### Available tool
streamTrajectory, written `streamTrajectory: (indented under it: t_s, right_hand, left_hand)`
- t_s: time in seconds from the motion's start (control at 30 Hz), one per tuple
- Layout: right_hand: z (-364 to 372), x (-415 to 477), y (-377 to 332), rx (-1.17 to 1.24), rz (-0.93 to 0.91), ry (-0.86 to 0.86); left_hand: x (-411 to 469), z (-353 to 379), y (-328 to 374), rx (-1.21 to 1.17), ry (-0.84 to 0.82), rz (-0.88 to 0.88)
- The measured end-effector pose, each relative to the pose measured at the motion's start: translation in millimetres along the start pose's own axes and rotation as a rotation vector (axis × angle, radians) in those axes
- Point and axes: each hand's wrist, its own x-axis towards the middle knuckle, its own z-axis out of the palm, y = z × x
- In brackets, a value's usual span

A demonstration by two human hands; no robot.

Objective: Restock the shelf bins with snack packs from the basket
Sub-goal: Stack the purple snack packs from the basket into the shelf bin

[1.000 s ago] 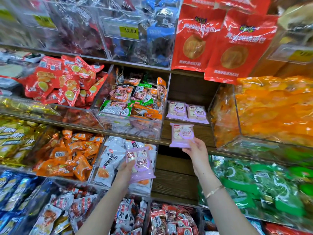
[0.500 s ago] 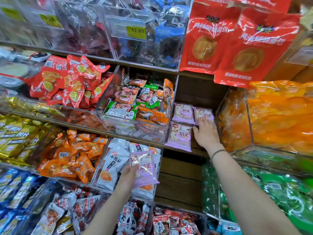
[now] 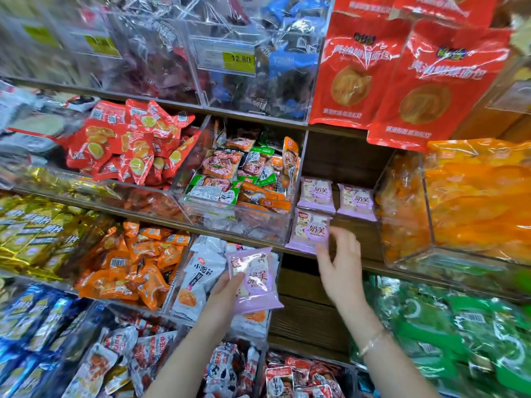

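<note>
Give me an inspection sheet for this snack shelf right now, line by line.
Surface: wooden shelf, open slot between clear bins.
Job's things: three purple snack packs on the shelf, front one, two behind; a fourth purple pack held.
Clutter: neighbouring bins of red, orange, green and white packs; price tag.
Grippers: left hand grips the fourth pack; right hand open, beside the front pack.
Cables: nothing seen.
Surroundings: basket not in view.

Wooden shelving (image 3: 339,168) w/ dark slatted back panel; even light, prob. overhead; top-left blurred.
</note>
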Motion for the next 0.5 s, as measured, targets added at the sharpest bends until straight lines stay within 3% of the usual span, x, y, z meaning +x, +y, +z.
streamTrajectory:
  t_s: [0.07, 0.13, 0.23, 0.3, 0.43, 0.5]
  right_hand:
    - [8.0, -54.7, -20.3, 0.124, 0.012, -0.18]
    - [15.3, -90.0, -33.8, 0.384, 0.151, -0.343]
    - [10.9, -101.7, -31.2, 0.706, 0.39, -0.254]
    - [0.8, -98.3, -21.3, 0.796, 0.481, -0.189]
    - [-20.1, -74.5, 2.9, 0.935, 0.638, 0.004]
    - [-28.5, -52.3, 14.8, 0.989, 0.722, 0.1]
  left_hand:
    - [-7.2, 9.1, 0.8, -0.036, -0.059, 0.018]
    - [-12.8, 23.0, 0.8, -0.05, -0.129, 0.045]
    - [-25.4, 42.7, 5.0, 0.187, -0.15, 0.176]
    - [-33.5, 50.3, 10.1, 0.462, -0.131, 0.424]
    - [-37.2, 48.5, 40.3, 0.803, 0.168, 1.151]
    - [-30.6, 49.7, 69.1, 0.891, 0.286, 1.4]
